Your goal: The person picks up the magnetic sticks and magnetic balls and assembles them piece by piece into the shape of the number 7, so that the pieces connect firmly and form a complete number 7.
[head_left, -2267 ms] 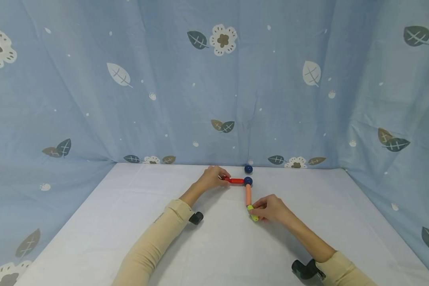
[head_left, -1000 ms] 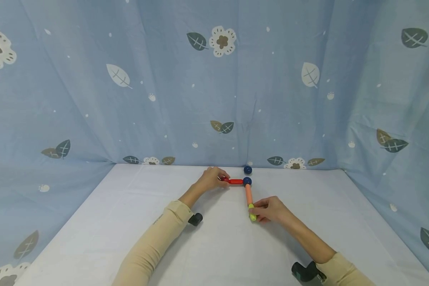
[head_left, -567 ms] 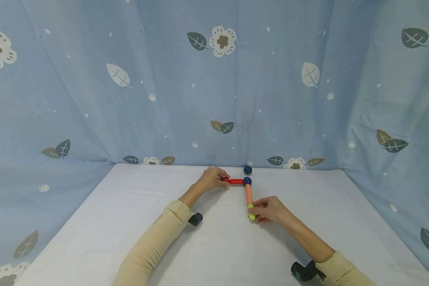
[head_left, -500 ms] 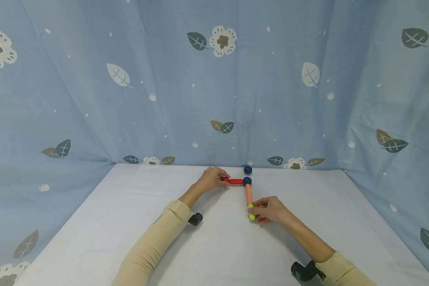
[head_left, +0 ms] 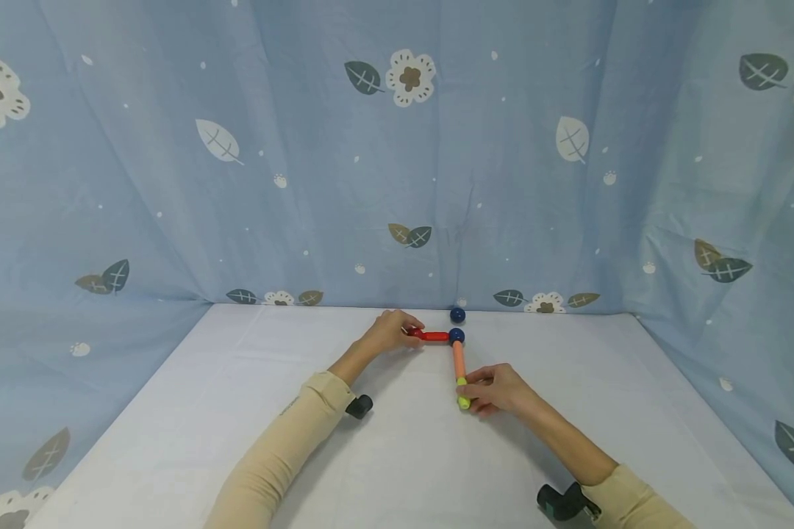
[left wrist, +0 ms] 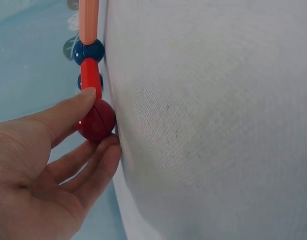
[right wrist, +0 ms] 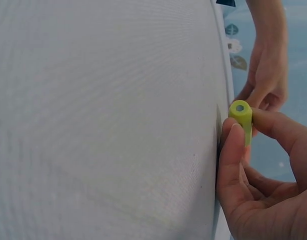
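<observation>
My left hand (head_left: pixel 389 332) pinches a red ball (left wrist: pixel 97 121) between thumb and fingers. From that ball a short red rod (head_left: pixel 435 336) runs right to a dark blue ball (head_left: pixel 456 336). An orange rod (head_left: pixel 459 358) reaches from the blue ball toward me. At its near end is a yellow-green rod (head_left: pixel 463 397), nearly in line with it. My right hand (head_left: pixel 499 389) pinches this yellow-green rod with thumb and fingers; its round end with a grey centre faces the right wrist view. Whether the two rods' ends touch is hidden by the fingers.
Another dark blue ball (head_left: pixel 458 315) lies apart, near the back edge of the white table (head_left: pixel 397 455). Behind the table hangs a blue patterned curtain (head_left: pixel 317 184). Black wrist-worn devices (head_left: pixel 562 502) sit at both cuffs.
The yellow-green rod, slanted to the right at first, has swung to lie nearly in line with the orange rod. My left hand keeps its hold on the red ball.
</observation>
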Motion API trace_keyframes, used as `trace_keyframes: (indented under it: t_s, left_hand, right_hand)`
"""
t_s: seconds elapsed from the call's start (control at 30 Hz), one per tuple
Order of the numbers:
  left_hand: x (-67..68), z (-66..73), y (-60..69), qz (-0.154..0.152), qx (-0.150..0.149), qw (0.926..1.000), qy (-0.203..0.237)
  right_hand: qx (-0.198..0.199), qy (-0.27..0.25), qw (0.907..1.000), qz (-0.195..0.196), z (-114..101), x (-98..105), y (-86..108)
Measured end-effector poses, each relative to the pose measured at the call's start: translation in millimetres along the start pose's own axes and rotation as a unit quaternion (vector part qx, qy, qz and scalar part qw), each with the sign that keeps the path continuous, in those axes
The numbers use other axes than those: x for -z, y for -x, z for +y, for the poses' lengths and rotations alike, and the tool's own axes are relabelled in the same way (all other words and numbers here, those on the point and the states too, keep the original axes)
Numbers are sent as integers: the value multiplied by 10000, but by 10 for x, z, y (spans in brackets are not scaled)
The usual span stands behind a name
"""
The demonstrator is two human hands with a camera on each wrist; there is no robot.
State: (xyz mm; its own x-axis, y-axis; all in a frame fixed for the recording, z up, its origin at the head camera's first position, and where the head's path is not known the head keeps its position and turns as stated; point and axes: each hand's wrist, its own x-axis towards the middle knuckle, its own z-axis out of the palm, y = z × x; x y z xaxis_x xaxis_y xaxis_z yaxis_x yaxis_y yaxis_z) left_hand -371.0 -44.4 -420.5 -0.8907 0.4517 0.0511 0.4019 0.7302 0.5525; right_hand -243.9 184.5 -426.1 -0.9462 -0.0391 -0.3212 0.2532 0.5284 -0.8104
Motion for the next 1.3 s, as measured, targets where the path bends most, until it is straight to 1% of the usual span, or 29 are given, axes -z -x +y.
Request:
trace_keyframes:
  t_s: [0.1, 0.2, 0.43, 0.63, 0.73, 0.83, 0.9, 0.97, 1.07, 1.1, 1.2, 1.3]
  left_hand:
    - [3, -9, -4, 6, -39, 10000, 21]
    - [7, -23, -3, 15, -115, 9999, 3]
    - [29, -54, 35, 7, -300, 9995, 105]
    - [81, -30, 94, 34, -303, 9993, 196]
    - [100, -3, 115, 182, -291, 9992, 227]
    - [95, 20, 129, 401, -397, 9982, 226]
    - [82, 42, 137, 463, -528, 9972, 266]
    - [64, 67, 146, 370, -642, 9965, 389]
    - [30, 103, 164, -58, -637, 9949, 779]
    - [16, 113, 171, -231, -618, 9932, 958]
    - [-26, 143, 200, -654, -555, 9853, 1476]
    - [-63, 180, 233, -919, -620, 9759, 1881]
  right_hand:
    - [15, 51, 10000, -6, 1, -3, -2]
    - [-4, -6, 10000, 9, -6, -7, 0]
    - [-2, -87, 10000, 0, -17, -29, -14]
    - [8, -141, 9999, 12, -15, -36, -18]
    - [29, -208, 9998, -12, -15, -35, -15]
    - [27, -239, 9997, -36, -14, -36, -15]
    - [8, -250, 9997, -43, -17, -36, -12]
    - [-22, -268, 9996, -49, -18, -36, -10]
    - [-33, -329, 9994, -71, -17, -34, -7]
    - [-28, -359, 9993, -85, -16, -33, -7]
    - [5, -427, 9990, -140, -12, -31, -9]
    - [36, -481, 9987, -190, -11, -32, -6]
